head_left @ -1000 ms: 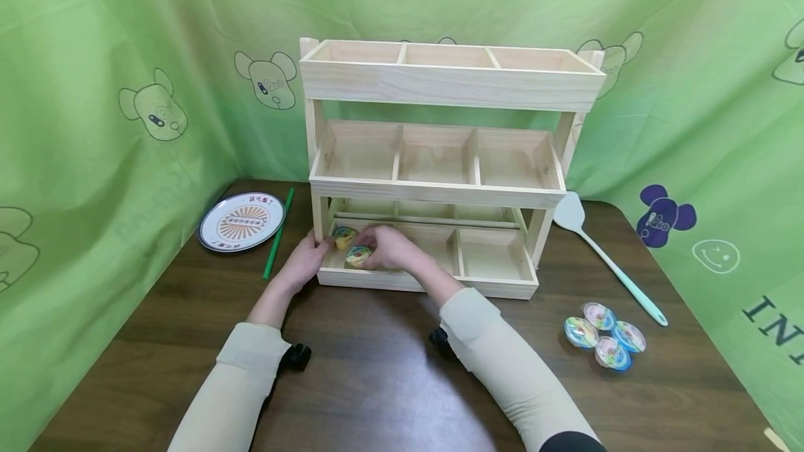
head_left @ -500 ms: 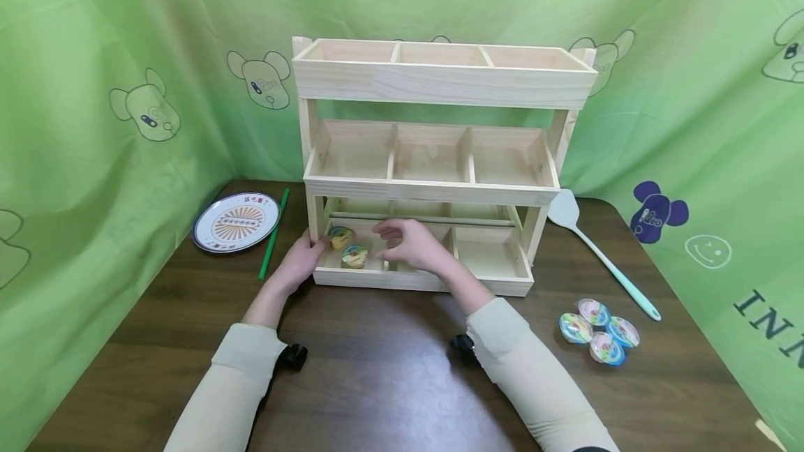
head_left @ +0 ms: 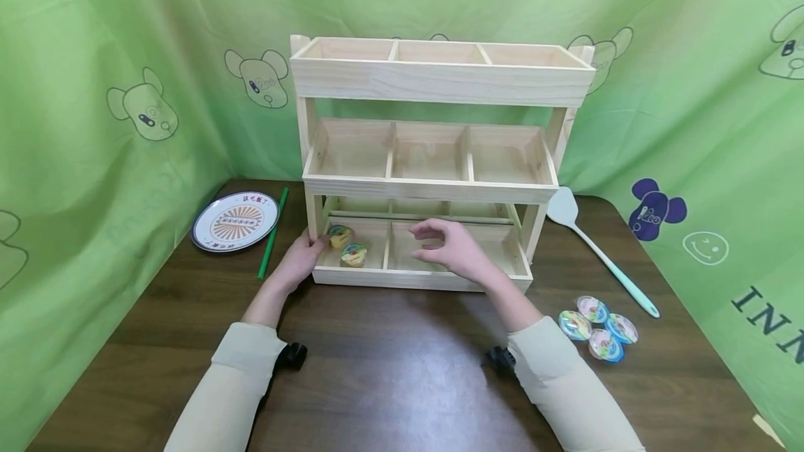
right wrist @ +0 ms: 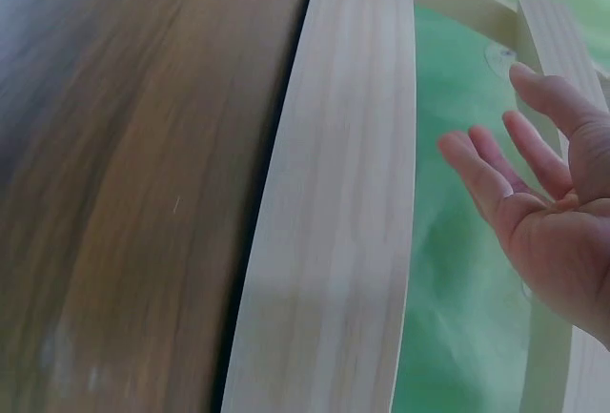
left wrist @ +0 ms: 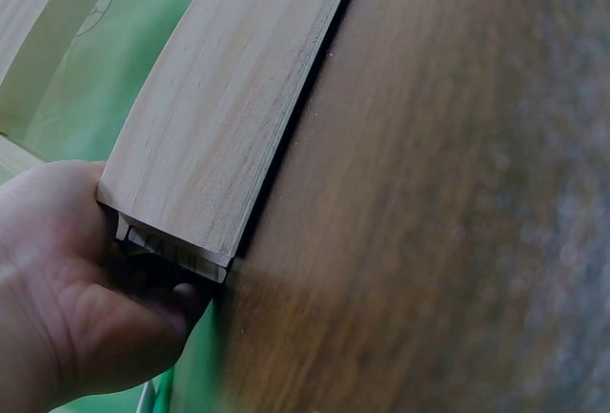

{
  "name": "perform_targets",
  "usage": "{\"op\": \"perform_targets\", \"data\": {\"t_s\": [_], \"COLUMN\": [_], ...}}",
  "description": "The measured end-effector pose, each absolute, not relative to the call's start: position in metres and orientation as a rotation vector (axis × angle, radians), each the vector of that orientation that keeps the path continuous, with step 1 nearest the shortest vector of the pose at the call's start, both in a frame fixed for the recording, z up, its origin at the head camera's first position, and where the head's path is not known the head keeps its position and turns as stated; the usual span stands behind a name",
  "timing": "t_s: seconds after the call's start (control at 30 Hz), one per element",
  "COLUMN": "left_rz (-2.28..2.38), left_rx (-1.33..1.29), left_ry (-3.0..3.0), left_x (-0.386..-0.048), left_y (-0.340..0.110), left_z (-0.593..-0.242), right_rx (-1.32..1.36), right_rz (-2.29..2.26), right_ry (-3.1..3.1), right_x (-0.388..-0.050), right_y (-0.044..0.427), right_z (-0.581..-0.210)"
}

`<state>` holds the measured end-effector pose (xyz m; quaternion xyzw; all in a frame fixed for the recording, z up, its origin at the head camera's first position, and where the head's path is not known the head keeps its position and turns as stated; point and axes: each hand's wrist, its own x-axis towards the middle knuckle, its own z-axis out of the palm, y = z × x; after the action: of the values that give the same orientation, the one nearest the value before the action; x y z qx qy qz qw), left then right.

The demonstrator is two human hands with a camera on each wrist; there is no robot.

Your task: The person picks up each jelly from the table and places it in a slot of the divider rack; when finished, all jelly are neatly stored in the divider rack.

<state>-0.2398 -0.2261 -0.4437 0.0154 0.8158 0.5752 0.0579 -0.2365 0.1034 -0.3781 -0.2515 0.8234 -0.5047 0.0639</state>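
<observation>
A three-tier wooden rack (head_left: 433, 190) with divided trays stands on the table. Two yellow-lidded jelly cups, a rear one (head_left: 340, 236) and a front one (head_left: 354, 255), sit in the left compartment of its bottom tray. My left hand (head_left: 298, 261) grips the left end of that tray; in the left wrist view the same hand (left wrist: 62, 289) curls around the board's end, part of its fingers hidden. Over the bottom tray's middle compartment is my right hand (head_left: 452, 250), fingers spread from the thumb. Nothing is in that right hand (right wrist: 558, 208) in the right wrist view.
Several blue jelly cups (head_left: 598, 328) are grouped on the table at the right. Behind them lies a spatula (head_left: 606, 257) with a pale blue handle. At the left are a printed plate (head_left: 235, 222) and a green stick (head_left: 273, 234). Green curtains surround the table.
My right hand has let go of the front yellow cup and moved right, from the left compartment to above the middle one. My left hand stays at the tray's end.
</observation>
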Motion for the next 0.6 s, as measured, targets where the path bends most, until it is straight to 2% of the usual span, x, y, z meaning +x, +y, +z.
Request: {"op": "perform_targets", "data": {"t_s": [0.6], "left_rz": [1.732], "left_rx": [0.055], "left_ry": [2.506], "left_x": [-0.238], "left_y": [-0.225], "left_z": [-0.443], "right_rx": [-0.613], "right_rz": [-1.485], "right_ry": [2.633], "right_x": [-0.213], "right_y": [0.195], "right_z": [-0.372]}}
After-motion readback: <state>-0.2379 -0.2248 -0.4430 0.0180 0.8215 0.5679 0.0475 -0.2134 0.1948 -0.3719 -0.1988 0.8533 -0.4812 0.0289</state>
